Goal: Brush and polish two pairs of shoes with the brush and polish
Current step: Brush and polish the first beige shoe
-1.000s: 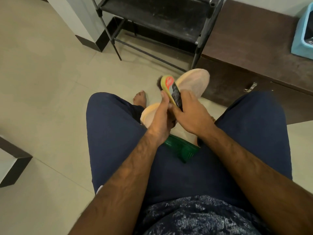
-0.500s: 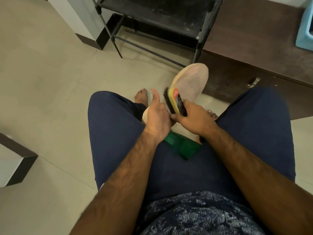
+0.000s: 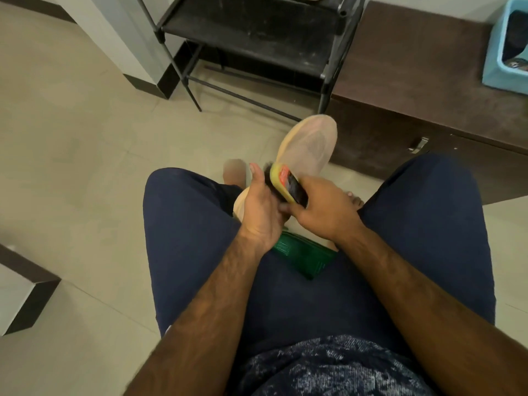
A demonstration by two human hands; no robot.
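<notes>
1. Left hand (image 3: 261, 212): wrapped around the near part of the pale shoe (image 3: 310, 147), thumb raised beside the brush; grip on the shoe judged firm, though the fingers underneath are hidden.
2. Right hand (image 3: 323, 211): closed around the near end of the yellow-backed brush (image 3: 285, 182), bristles turned leftward toward the shoe's side and the left thumb.
3. Shoe position: held up between the knees, above the floor, sole facing the camera, long axis running from the left hand away and up to the right, toe end pointing toward the brown cabinet (image 3: 428, 90).
4. Brush position: long axis roughly along the shoe's own length, lying just left of the sole edge, touching or nearly touching the shoe's side; exact contact blurred.
5. Key relation: unbrushed length of shoe lies ahead of both hands, farther from the body; right hand nearer to it, so a stroke outward along the shoe's axis looks like the natural move.
6. Green box (image 3: 301, 257): resting at the front of the lap just below the hands, perhaps the polish, not certain.
7. Black rack (image 3: 251, 27): standing well beyond the shoe, apart from the work.
8. Progress judged early: brushing of one shoe in hand, no other shoes clearly in view.
</notes>
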